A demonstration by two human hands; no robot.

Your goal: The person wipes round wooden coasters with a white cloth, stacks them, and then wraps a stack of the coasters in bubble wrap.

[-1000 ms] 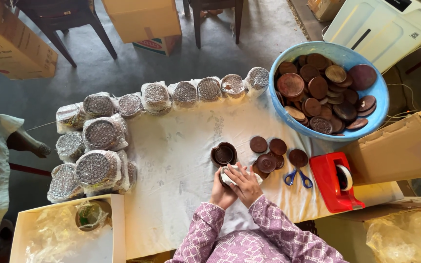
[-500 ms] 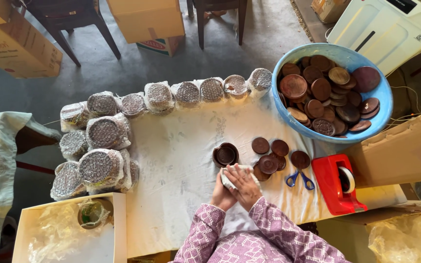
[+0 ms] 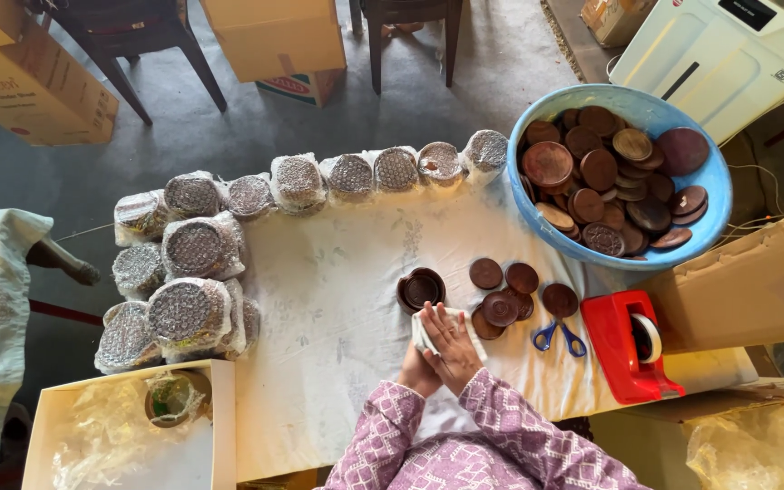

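Head view: left hand (image 3: 417,367) cups a white cloth (image 3: 428,328) from below, its grip closed on it, and right hand (image 3: 454,345) lies flat on top, fingers spread, pressing the same cloth. Stacked brown cups (image 3: 421,289) sit just ahead-left of both grips on the worktop (image 3: 338,299); loose discs (image 3: 501,304) just ahead-right, nearer the right hand.

- Both forearms come up from the bottom edge in purple patterned sleeves and meet near the middle.
- The right hand (image 3: 454,347) lies on top, palm down, fingers stretched out flat and close together, pointing up and to the left.
- The left hand (image 3: 417,370) sits beneath and just left of it, mostly covered; only its back and wrist show.
- The two hands are pressed together, one across the other.
- The left hand's fingers are hidden, so their grip cannot be told.
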